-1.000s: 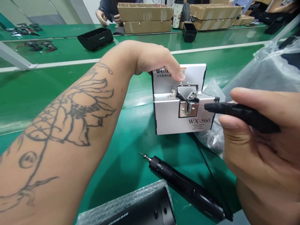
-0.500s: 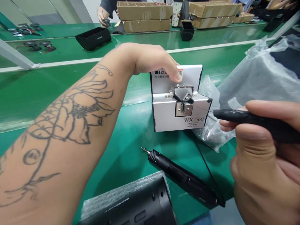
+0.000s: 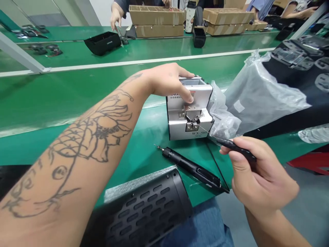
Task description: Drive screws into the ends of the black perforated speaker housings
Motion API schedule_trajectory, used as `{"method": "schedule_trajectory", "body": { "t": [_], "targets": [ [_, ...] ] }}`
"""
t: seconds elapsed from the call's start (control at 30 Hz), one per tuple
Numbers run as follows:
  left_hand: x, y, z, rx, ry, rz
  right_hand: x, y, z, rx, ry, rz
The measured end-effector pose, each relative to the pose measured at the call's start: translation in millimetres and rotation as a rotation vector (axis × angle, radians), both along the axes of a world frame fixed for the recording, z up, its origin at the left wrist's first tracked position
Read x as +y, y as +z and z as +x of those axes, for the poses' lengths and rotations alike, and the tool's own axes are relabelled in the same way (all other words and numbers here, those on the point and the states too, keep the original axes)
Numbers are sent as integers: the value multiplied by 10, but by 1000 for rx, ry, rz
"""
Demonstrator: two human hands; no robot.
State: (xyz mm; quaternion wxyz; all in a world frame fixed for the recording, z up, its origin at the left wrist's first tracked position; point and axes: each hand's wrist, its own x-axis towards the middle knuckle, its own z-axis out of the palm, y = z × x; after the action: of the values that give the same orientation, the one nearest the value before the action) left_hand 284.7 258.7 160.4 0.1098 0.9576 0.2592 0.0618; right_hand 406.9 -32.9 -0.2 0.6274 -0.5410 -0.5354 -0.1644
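My left hand (image 3: 171, 82) grips the top of a silver WX-560 screw feeder (image 3: 177, 128), its thumb on the front face and its fingers over the upper edge. My right hand (image 3: 259, 171) pinches a slim black-handled tool (image 3: 240, 148) with a thin metal tip. This tip points at the metal pick-up block (image 3: 192, 126) on the feeder's front; whether it touches is unclear. A black electric screwdriver (image 3: 192, 168) lies on the green bench (image 3: 123, 92), bit towards the left. Nearer to me is a black slotted housing (image 3: 146, 209) beside bubble wrap (image 3: 138, 185).
A plastic bag (image 3: 262, 96) and black parts (image 3: 293, 51) stand at right. Across the bench are cardboard boxes (image 3: 156, 31), a black case (image 3: 102, 43), a patterned bottle (image 3: 190, 17) and a co-worker's hand (image 3: 117, 17). A cable (image 3: 218, 163) runs behind the screwdriver.
The view has shifted, showing more of the right side and the housing's slotted face. My right hand still holds the tool, now lower beside the feeder. The co-worker's hand has moved.
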Motion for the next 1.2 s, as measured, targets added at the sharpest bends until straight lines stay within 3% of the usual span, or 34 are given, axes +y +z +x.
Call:
{"method": "schedule_trajectory", "body": {
  "t": [0.33,0.7,1.2],
  "targets": [
    [4,-108,37,-72,-32,62,-20,-333,100,69,24,-90],
    [-142,-139,76,-88,-47,176,-19,-415,34,191,-50,-247],
    [-119,-159,86,-94,-47,150,-46,-555,-80,219,-124,-148]
  ]
}}
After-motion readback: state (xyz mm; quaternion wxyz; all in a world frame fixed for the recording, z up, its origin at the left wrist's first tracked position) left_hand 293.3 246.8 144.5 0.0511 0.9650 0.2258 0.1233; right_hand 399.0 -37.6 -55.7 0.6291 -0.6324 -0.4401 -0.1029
